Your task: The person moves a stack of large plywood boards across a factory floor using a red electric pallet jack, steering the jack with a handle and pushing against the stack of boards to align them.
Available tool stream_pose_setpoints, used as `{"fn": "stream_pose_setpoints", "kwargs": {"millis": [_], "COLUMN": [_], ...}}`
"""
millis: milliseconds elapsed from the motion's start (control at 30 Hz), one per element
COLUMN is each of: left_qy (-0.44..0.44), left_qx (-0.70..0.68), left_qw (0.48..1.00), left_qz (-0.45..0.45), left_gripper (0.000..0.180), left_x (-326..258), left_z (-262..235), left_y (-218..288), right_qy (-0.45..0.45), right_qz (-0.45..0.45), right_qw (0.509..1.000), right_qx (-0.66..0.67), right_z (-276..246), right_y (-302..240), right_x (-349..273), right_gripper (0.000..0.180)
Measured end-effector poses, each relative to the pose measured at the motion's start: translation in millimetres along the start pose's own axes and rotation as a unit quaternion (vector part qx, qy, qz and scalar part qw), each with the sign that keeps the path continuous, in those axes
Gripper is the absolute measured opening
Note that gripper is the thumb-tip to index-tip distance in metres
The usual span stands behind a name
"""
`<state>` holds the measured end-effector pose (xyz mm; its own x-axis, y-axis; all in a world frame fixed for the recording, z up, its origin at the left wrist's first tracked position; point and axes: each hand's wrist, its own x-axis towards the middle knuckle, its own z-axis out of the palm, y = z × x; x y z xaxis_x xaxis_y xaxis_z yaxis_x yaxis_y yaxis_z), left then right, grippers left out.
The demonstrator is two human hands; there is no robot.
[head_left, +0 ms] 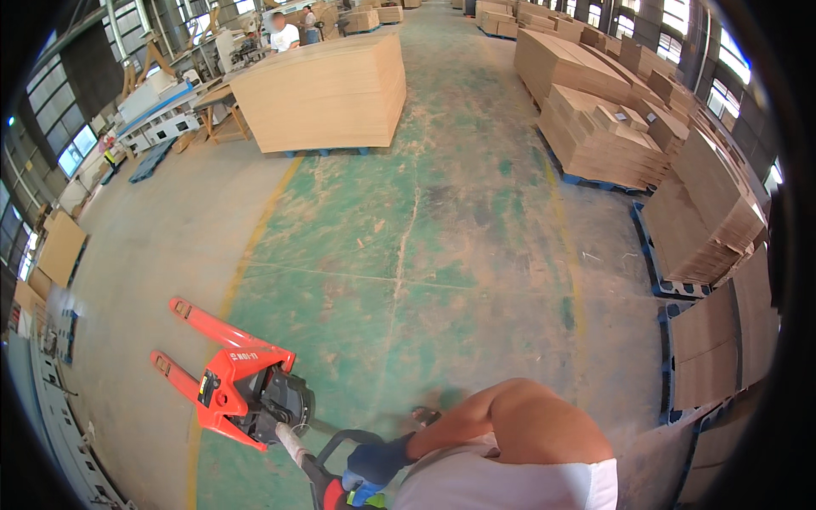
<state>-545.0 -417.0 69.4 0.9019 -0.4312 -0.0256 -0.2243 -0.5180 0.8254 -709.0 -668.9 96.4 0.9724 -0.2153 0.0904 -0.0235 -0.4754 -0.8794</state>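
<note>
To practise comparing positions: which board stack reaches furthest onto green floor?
The big stack straddling the left yellow line; the stacks opposite reach less far.

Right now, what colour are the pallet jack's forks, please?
The forks are red, clearest in the head view.

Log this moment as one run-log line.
Right hand: gloved, on handle | pallet jack: red, forks pointing forward-left | board stack: ahead-left, on blue pallet

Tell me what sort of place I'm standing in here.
It looks like a woodworking or board-processing workshop, though it could be a warehouse. Tall stacks of brown board sit on blue pallets, a white-and-blue machine stands at the left, and there's a red pallet truck nearby.
</note>
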Motion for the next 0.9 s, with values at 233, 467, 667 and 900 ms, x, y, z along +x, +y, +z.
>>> {"fn": "stream_pose_setpoints", "kwargs": {"millis": [233,467,667,900], "left_qy": [-0.045,-0.012,-0.044,-0.041], "left_qx": [0.047,-0.09,-0.095,-0.068], "left_qw": [0.996,0.993,0.991,0.99], "left_qz": [0.064,0.082,0.085,0.113], "left_gripper": [0.032,0.032,0.029,0.029], "left_x": [-2,-12,12,39], "left_z": [-5,5,-5,-26], "left_y": [-62,-28,-14,-18], "right_qy": [-0.069,-0.075,-0.026,-0.005], "right_qz": [0.015,0.04,-0.009,0.014], "right_qw": [0.997,0.996,0.995,0.997], "right_qx": [-0.027,-0.041,-0.097,-0.078], "right_z": [-6,13,5,21], "right_y": [-2,6,-1,-6], "right_x": [-2,-10,8,27], "right_gripper": [0.043,0.048,0.038,0.04]}}
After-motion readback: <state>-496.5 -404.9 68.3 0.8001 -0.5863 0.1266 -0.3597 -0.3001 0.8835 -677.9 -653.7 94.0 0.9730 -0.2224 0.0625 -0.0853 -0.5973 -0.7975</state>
